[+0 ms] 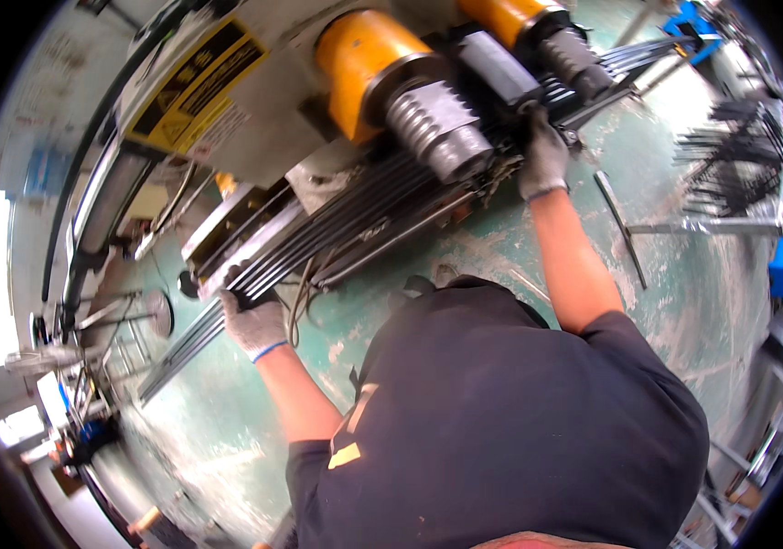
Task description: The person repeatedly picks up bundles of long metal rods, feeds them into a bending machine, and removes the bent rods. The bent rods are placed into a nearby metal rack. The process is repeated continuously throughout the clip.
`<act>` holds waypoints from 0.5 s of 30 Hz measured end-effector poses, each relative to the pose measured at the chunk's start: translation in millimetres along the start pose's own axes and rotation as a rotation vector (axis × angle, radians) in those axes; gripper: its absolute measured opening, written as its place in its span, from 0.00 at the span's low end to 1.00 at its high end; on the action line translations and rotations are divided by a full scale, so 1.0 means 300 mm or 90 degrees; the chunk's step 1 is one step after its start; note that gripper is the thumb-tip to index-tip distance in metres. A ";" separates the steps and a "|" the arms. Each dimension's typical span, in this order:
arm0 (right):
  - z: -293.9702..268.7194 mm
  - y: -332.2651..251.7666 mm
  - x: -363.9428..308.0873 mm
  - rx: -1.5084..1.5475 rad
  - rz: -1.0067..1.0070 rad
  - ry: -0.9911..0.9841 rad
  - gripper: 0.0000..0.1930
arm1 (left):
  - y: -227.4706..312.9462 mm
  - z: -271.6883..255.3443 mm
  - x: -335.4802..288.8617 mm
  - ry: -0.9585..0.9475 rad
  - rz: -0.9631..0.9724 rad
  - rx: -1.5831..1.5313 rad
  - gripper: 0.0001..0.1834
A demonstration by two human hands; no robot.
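Observation:
Several long dark metal bars (346,206) lie side by side along the front of a machine, slanting from lower left to upper right. My left hand (256,328), in a pale work glove with a blue cuff, grips the bars toward their left end, thumb on the near side. Further right, my right hand (545,163), gloved with dark-stained fingers, is closed just below a grey rectangular block (499,69). Its fingertips are partly hidden, so what they hold cannot be made out. Between my hands, an orange cylinder (378,64) with a ribbed metal end (437,123) overhangs the bars.
A second orange cylinder (515,16) sits at the upper right. The machine panel bears a yellow-and-black warning label (195,87). At right, a rack (712,227) carries a pile of dark rods (734,160). A round-based stand (158,313) is at left on the worn green floor (492,252).

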State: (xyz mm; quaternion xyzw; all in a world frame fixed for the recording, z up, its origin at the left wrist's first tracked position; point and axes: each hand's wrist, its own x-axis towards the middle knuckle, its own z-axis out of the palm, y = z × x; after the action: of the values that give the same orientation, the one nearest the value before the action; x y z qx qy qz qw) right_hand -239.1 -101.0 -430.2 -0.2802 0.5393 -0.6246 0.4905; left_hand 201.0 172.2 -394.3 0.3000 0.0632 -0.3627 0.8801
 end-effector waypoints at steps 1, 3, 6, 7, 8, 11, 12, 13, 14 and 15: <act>-0.096 0.044 0.009 -0.426 -0.230 -0.025 0.19 | 0.047 -0.045 0.031 -0.017 0.043 0.034 0.19; -0.191 0.077 -0.049 -1.119 -0.467 -0.114 0.24 | 0.091 -0.110 0.058 0.003 0.043 0.061 0.18; -0.310 0.146 -0.039 -1.479 -0.506 -0.259 0.29 | 0.058 -0.111 0.040 -0.016 0.073 0.090 0.19; -0.342 0.167 -0.029 -1.493 -0.495 -0.269 0.32 | 0.040 -0.101 0.031 -0.021 0.082 0.103 0.19; -0.363 0.202 -0.007 -1.443 -0.472 -0.259 0.30 | 0.022 -0.092 0.022 -0.031 0.082 0.110 0.19; -0.390 0.264 0.027 -1.388 -0.464 -0.247 0.29 | -0.050 -0.072 0.018 -0.020 0.059 0.085 0.18; -0.383 0.270 0.033 -1.393 -0.479 -0.242 0.29 | -0.082 -0.051 0.006 -0.021 0.051 0.091 0.18; -0.380 0.273 0.036 -1.401 -0.487 -0.229 0.29 | -0.112 0.001 -0.018 0.020 0.012 0.066 0.17; -0.370 0.277 0.045 -1.407 -0.497 -0.215 0.30 | -0.139 -0.010 -0.008 -0.015 -0.017 0.077 0.18; -0.360 0.283 0.048 -1.412 -0.508 -0.204 0.30 | -0.166 0.010 -0.024 0.021 -0.041 0.056 0.19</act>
State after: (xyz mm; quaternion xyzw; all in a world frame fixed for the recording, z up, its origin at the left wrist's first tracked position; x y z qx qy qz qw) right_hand -313.0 -65.8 -541.6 -0.7745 0.5930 0.1165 -0.1868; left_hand 161.6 147.0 -413.6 0.3424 0.0714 -0.3882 0.8526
